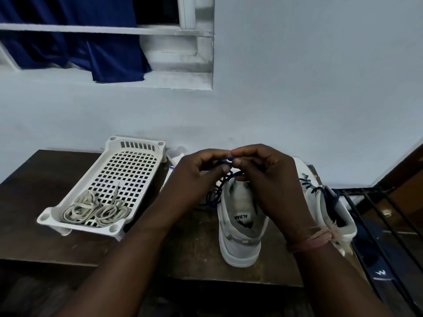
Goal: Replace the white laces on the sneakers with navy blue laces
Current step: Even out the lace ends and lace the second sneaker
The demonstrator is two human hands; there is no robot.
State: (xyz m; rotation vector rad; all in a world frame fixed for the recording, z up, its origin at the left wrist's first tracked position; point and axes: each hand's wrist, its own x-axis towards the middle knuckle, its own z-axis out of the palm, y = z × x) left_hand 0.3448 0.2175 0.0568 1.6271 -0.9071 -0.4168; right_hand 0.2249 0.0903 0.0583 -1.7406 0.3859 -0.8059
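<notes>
navy lace [225, 162] is pinched by both the left hand [201, 170] and right hand [265, 177] over the white sneaker [242, 225] mid-table.

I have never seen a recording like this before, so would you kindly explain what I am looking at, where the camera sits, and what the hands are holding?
There is no machine here: a person works with two bare hands, and the single picture comes from a camera worn on the head, looking forward and down.

On the dark wooden table stands a white sneaker, heel toward the camera. The left hand and the right hand meet above it, both pinching a navy blue lace that is partly threaded into it. A second sneaker, already carrying navy lacing, stands to the right, partly hidden by the right wrist.

To the left lies a white perforated plastic tray holding the removed white laces, coiled at its near end. Behind are a pale wall and a window with a blue cloth.
</notes>
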